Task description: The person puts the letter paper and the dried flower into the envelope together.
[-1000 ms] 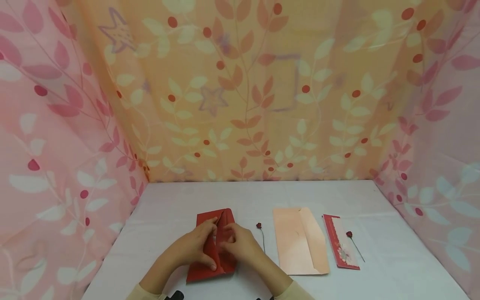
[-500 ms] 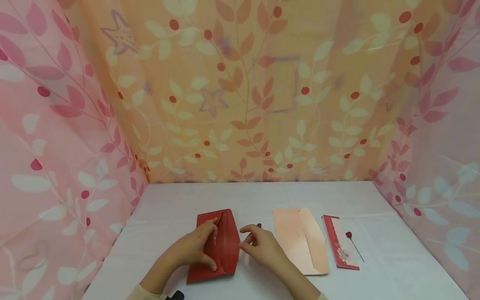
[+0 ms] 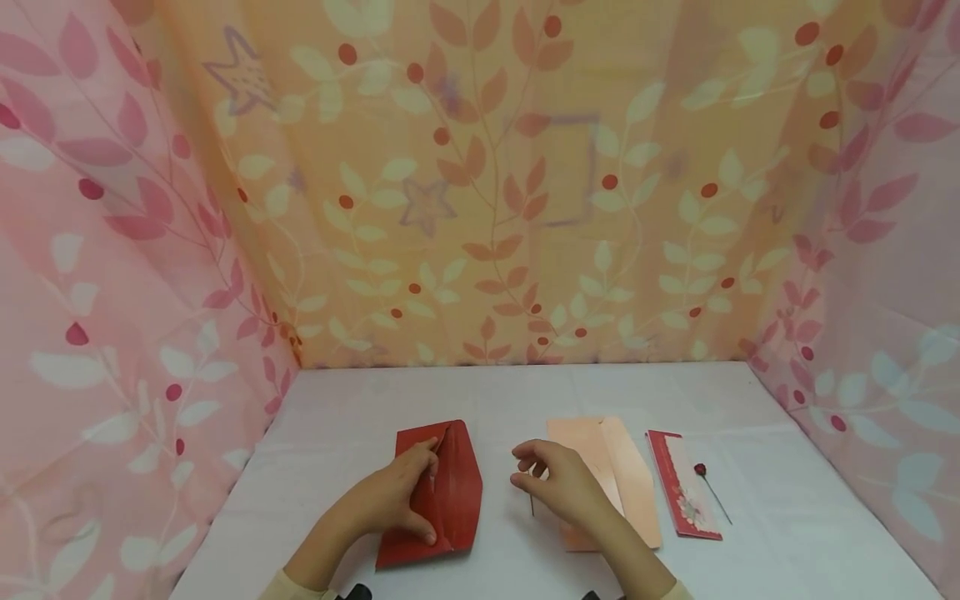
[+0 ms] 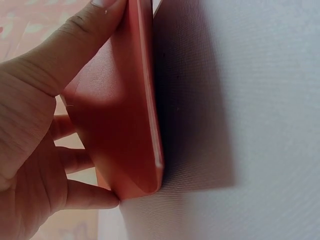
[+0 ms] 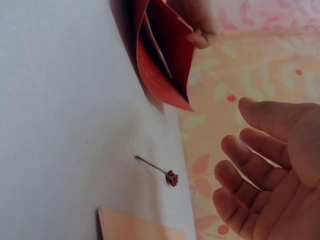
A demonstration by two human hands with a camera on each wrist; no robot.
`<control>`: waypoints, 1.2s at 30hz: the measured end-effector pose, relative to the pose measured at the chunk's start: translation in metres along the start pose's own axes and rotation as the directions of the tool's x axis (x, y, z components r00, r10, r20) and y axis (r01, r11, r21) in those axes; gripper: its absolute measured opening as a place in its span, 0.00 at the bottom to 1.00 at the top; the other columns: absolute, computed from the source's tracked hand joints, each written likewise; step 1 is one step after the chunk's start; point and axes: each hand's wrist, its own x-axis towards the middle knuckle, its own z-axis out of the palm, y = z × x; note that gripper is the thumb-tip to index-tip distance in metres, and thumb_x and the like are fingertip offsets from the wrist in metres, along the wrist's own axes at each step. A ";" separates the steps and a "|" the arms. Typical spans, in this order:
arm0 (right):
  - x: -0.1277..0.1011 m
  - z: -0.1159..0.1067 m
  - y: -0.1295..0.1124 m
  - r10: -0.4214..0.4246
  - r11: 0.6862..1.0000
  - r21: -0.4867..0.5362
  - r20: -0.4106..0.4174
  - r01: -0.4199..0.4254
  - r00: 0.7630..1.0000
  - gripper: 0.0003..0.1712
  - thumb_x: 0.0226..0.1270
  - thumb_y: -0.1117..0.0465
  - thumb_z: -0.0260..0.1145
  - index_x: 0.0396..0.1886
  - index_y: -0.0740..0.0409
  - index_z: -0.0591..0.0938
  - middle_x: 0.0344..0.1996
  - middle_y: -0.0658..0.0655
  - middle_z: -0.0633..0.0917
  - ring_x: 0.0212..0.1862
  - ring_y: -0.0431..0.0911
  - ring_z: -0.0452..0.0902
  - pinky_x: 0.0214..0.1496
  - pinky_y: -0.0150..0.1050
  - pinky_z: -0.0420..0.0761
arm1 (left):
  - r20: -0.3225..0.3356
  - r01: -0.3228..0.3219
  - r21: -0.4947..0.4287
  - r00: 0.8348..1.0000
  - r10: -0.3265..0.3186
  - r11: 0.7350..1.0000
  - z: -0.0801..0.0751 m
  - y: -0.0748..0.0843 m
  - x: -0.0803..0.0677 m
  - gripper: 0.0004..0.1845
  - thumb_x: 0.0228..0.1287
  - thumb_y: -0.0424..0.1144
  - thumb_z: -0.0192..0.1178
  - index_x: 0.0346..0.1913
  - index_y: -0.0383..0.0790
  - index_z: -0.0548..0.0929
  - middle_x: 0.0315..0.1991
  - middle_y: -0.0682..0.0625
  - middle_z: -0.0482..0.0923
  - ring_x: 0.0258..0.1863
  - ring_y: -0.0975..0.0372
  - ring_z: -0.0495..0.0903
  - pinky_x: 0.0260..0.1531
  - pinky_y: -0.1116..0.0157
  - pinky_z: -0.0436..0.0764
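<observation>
A red envelope (image 3: 461, 492) lies with its flap spread out to the right. My left hand (image 3: 393, 497) grips it, thumb near the front end and fingers toward the back. In the right wrist view its pocket gapes, and a pale edge shows inside. My right hand (image 3: 564, 482) hovers with loosely bent fingers, holding nothing, between this envelope and the peach envelope (image 3: 633, 487). Below it is a small dark-red artificial rose (image 5: 172, 178) on a thin stem, lying on the table. In the head view that hand covers the bloom, leaving part of the stem visible.
At the right lies a red and cream card (image 3: 686, 500) with a flower print, and a second small rose (image 3: 701, 469) rests partly on it. The table (image 3: 345, 392) has a white cover. Patterned curtains (image 3: 480, 208) stand behind and on both sides.
My right hand has left the red envelope's flap and moved right, over the nearer rose. The flap has come unfolded to the right. My left hand stays on the envelope.
</observation>
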 end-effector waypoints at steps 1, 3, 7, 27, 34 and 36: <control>0.000 0.000 0.002 0.013 1.000 -0.002 -0.003 -0.013 1.000 0.16 0.63 0.51 0.76 0.50 0.43 0.86 0.35 0.38 0.85 0.37 0.35 0.77 0.38 0.33 0.77 | 0.003 0.003 -0.001 1.000 -0.003 1.000 0.000 0.000 0.000 0.44 0.34 0.69 0.80 0.49 0.58 0.65 0.81 0.46 0.55 0.76 0.51 0.62 0.54 0.55 0.82; 0.002 0.000 0.007 0.040 0.999 -0.008 -0.016 -0.040 0.999 0.17 0.62 0.51 0.77 0.49 0.45 0.86 0.35 0.39 0.85 0.38 0.37 0.77 0.39 0.34 0.77 | 0.007 0.011 -0.006 1.000 -0.011 1.000 0.001 0.000 0.000 0.44 0.33 0.70 0.80 0.49 0.58 0.65 0.81 0.46 0.55 0.75 0.52 0.61 0.53 0.55 0.82; 0.005 0.002 0.015 0.120 0.992 -0.026 -0.045 -0.121 0.992 0.19 0.58 0.49 0.79 0.47 0.49 0.87 0.32 0.39 0.83 0.38 0.39 0.76 0.40 0.36 0.77 | 0.008 0.016 -0.004 1.000 -0.016 1.000 0.001 0.000 0.002 0.45 0.32 0.70 0.80 0.49 0.58 0.65 0.81 0.46 0.54 0.75 0.53 0.62 0.53 0.56 0.82; 0.008 0.033 0.034 0.245 0.947 -0.174 -0.151 -0.269 0.958 0.22 0.46 0.45 0.83 0.36 0.51 0.85 0.21 0.40 0.79 0.25 0.38 0.72 0.34 0.39 0.69 | -0.012 -0.018 0.033 1.000 0.018 0.999 0.002 0.003 0.002 0.45 0.31 0.73 0.78 0.49 0.56 0.67 0.80 0.45 0.56 0.79 0.46 0.56 0.56 0.49 0.81; 0.008 0.038 0.029 0.228 0.937 -0.216 -0.222 -0.276 0.948 0.10 0.51 0.53 0.77 0.31 0.48 0.86 0.18 0.38 0.78 0.26 0.37 0.72 0.38 0.43 0.64 | -0.008 0.000 0.025 1.000 0.000 1.000 0.001 0.004 0.001 0.45 0.32 0.71 0.79 0.49 0.56 0.68 0.80 0.45 0.56 0.79 0.47 0.57 0.53 0.51 0.82; 0.008 0.039 0.029 0.232 0.932 -0.223 -0.234 -0.284 0.944 0.05 0.52 0.55 0.75 0.29 0.46 0.87 0.17 0.37 0.78 0.25 0.36 0.72 0.37 0.44 0.64 | -0.004 0.002 0.023 1.000 -0.002 1.000 0.002 0.004 0.000 0.45 0.32 0.71 0.79 0.49 0.55 0.68 0.80 0.45 0.56 0.79 0.47 0.57 0.53 0.51 0.82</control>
